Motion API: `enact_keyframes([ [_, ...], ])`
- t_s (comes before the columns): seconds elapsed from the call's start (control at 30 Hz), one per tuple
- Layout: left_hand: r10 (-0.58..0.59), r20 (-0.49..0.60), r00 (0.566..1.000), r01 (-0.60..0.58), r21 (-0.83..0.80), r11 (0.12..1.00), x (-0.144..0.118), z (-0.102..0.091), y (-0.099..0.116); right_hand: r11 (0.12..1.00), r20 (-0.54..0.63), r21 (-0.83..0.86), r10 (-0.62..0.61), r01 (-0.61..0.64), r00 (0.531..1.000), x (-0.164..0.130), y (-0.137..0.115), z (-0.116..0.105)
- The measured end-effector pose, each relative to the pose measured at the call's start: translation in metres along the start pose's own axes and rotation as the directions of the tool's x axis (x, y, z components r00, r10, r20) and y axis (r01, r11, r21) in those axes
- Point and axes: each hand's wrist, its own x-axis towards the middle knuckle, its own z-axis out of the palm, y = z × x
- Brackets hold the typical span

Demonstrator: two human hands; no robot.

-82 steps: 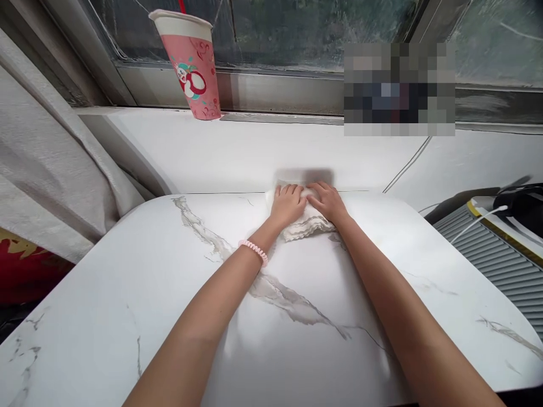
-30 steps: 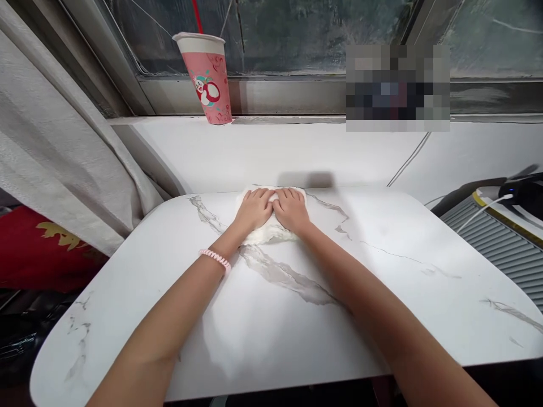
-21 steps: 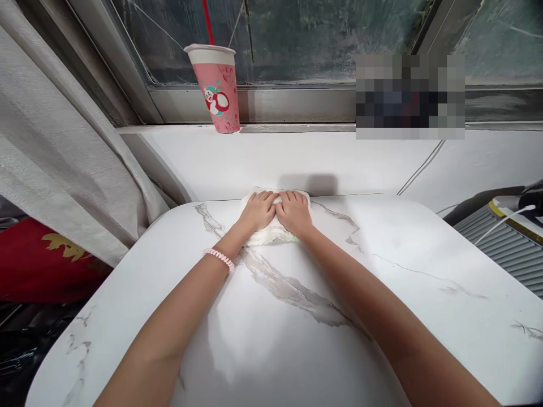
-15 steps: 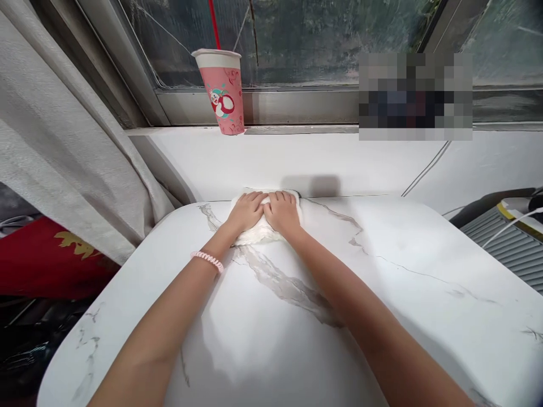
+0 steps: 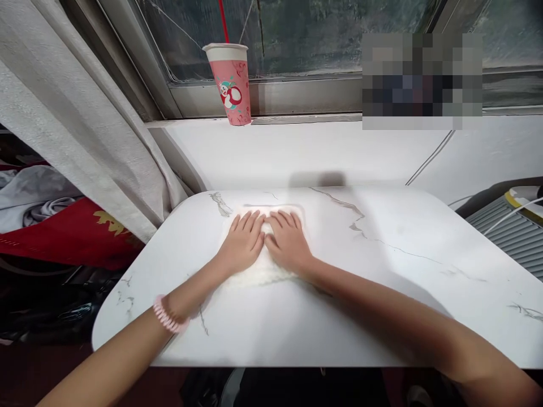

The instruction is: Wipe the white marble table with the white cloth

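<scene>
A white cloth (image 5: 266, 272) lies spread on the white marble-patterned table (image 5: 403, 223). My left hand (image 5: 242, 244) presses flat on the cloth's left half, fingers stretched out and pointing away from me. Beside it, my right hand (image 5: 290, 242) rests flat on the right half with its fingers extended, the two thumbs almost meeting. Neither hand grips the cloth. A pink coiled band (image 5: 168, 316) circles my left wrist.
A pink paper cup (image 5: 232, 90) with a red straw stands on the window ledge. A grey curtain (image 5: 114, 124) hangs at the left, near a red cloth (image 5: 80, 234). At the right, a grey ribbed device (image 5: 507, 226) sits with a white cable. One ledge area is blurred out.
Both hands and the cloth have come back from the table's far edge toward me. The view has shifted, so the near table edge now shows.
</scene>
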Motion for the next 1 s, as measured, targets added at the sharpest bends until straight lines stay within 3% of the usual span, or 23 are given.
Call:
enact_keyframes([
  [0.23,0.136,-0.086,0.987,-0.136,0.005,0.991,-0.099,-0.027,0.031,0.993,0.097,0.037,-0.115,0.112,0.989,-0.090,-0.060,-0.019],
  [0.33,0.128,-0.082,0.988,-0.128,0.003,0.992,-0.126,-0.038,0.028,0.983,0.160,0.113,-0.164,0.148,0.973,-0.103,-0.080,-0.019],
  [0.47,0.076,-0.037,0.996,-0.077,-0.026,0.997,-0.138,-0.041,0.002,0.970,0.176,0.184,-0.193,0.161,0.965,-0.092,-0.096,-0.006],
  [0.67,0.029,-0.005,1.000,-0.030,-0.078,0.997,-0.109,-0.033,-0.054,0.976,0.165,0.168,-0.168,0.140,0.972,-0.043,-0.102,0.023],
  [0.87,-0.005,0.022,1.000,0.008,-0.113,0.994,-0.036,-0.021,-0.082,0.995,0.129,0.099,-0.014,0.001,0.992,0.024,-0.078,0.041],
  [1.0,-0.025,-0.002,1.000,0.025,-0.148,0.989,0.015,-0.012,-0.095,0.998,0.094,0.069,0.009,-0.015,0.996,0.065,-0.051,0.050],
])
